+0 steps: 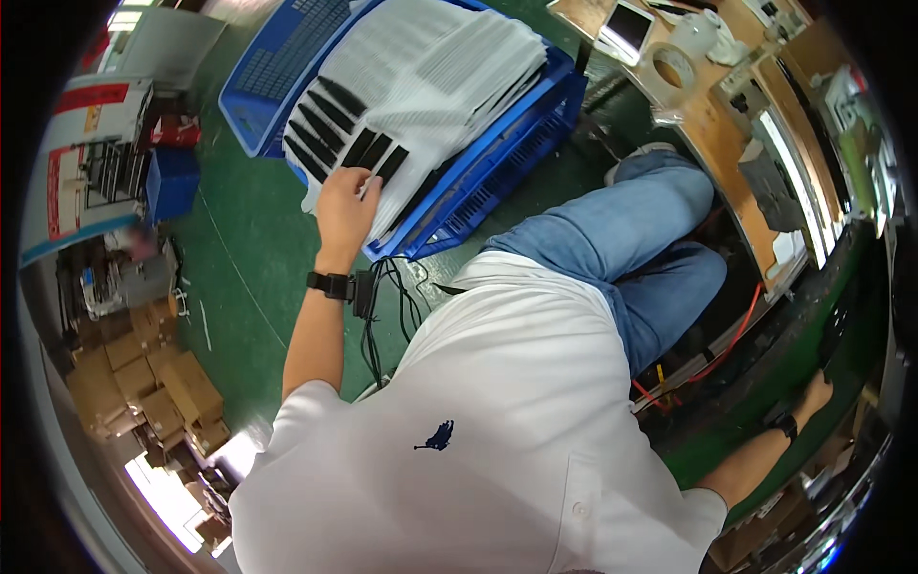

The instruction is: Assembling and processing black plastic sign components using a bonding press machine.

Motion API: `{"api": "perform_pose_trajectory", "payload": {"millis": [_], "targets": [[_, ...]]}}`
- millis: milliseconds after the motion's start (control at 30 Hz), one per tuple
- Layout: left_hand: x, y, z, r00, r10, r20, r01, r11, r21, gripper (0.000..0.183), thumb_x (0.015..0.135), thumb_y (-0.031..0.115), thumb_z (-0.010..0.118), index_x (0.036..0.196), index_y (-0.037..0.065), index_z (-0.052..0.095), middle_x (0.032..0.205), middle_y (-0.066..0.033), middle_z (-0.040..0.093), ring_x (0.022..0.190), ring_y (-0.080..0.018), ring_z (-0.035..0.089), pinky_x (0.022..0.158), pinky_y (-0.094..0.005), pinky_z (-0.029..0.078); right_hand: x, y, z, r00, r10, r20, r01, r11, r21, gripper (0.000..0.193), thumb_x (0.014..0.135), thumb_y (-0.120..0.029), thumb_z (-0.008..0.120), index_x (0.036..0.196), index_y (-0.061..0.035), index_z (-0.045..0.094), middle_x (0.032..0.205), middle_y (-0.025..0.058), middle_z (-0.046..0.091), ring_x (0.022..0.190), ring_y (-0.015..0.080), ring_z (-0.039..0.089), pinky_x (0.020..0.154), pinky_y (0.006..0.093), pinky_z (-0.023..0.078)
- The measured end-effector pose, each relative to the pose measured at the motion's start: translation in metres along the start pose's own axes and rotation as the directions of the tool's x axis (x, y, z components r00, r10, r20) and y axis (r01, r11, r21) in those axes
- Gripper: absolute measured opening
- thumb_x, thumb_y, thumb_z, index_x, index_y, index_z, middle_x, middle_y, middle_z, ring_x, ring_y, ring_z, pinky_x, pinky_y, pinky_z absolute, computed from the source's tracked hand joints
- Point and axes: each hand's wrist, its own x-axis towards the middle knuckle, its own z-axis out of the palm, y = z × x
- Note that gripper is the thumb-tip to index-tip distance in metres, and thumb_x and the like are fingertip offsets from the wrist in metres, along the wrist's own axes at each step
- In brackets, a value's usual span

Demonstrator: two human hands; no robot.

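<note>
A blue plastic crate [507, 187] holds a stack of white ribbed foam sheets [449, 57]. Several flat black strips [314, 143] lie side by side across the top sheet, some tapering to a point. My left hand [346, 206] reaches over the crate's near left corner, with its fingers bent and the fingertips closed on the near end of a black strip [390, 165]. Far to the right, my right hand [816, 394] rests over a green belt surface [765, 411], fingers curled in. What it holds, if anything, is too small to make out.
A second blue crate [277, 67] stands behind the first. Black cables [378, 325] hang beside my left forearm. A wooden workbench [712, 134] carries a tape roll [669, 69] and a white tablet-like device [626, 31]. Cardboard boxes [158, 383] are piled at left.
</note>
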Motion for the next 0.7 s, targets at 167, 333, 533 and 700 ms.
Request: {"api": "perform_pose_trajectory", "payload": {"millis": [167,333,533,700], "targets": [[-0.01,-0.015,0.021,0.982,0.187,0.007,-0.18,0.933,0.311,0.025,0.085,0.022,0.082,0.099,0.004,0.073,0.092,-0.0144,0.069,0.088,-0.0367,0.067,0.077,-0.0477,0.053,0.012,-0.048,-0.031,0.978,-0.14,-0.152,0.158,0.981,0.117,0.058,0.097,-0.029,0.071,0.146,0.0011,0.062,0.113,0.014,0.074,0.099,0.0274,0.068,0.09,0.0379,0.053],[-0.008,-0.018,0.019,0.984,0.165,0.069,-0.179,0.915,0.361,0.03,0.082,0.021,0.082,0.103,0.003,0.071,0.095,-0.014,0.068,0.093,-0.0375,0.066,0.081,-0.0513,0.052,-0.033,-0.15,-0.079,0.94,-0.298,-0.167,0.34,0.776,0.531,0.047,0.104,-0.019,0.071,0.148,-0.0038,0.063,0.093,-0.0021,0.061,0.082,0.0075,0.055,0.076,0.0238,0.047],[0.032,0.048,0.005,0.984,0.178,-0.009,-0.179,0.983,-0.047,0.026,0.088,0.012,0.079,0.11,0.001,0.071,0.102,-0.0139,0.07,0.096,-0.0337,0.068,0.085,-0.0423,0.054,-0.131,-0.317,-0.133,0.863,-0.505,-0.015,0.38,0.629,0.678,0.033,0.107,-0.018,0.068,0.138,-0.0062,0.071,0.1,-0.0053,0.064,0.084,0.0037,0.055,0.07,0.0195,0.045],[0.108,0.17,0.005,0.89,0.448,-0.086,-0.448,0.821,-0.355,0.026,0.094,0.005,0.076,0.119,0.0,0.071,0.106,-0.0123,0.068,0.093,-0.026,0.068,0.086,-0.035,0.055,-0.144,-0.427,-0.137,0.747,-0.665,0.015,0.498,0.574,0.65,0.037,0.1,-0.021,0.077,0.132,-0.0021,0.072,0.102,0.0028,0.07,0.091,0.0089,0.065,0.076,0.0259,0.053]]}}
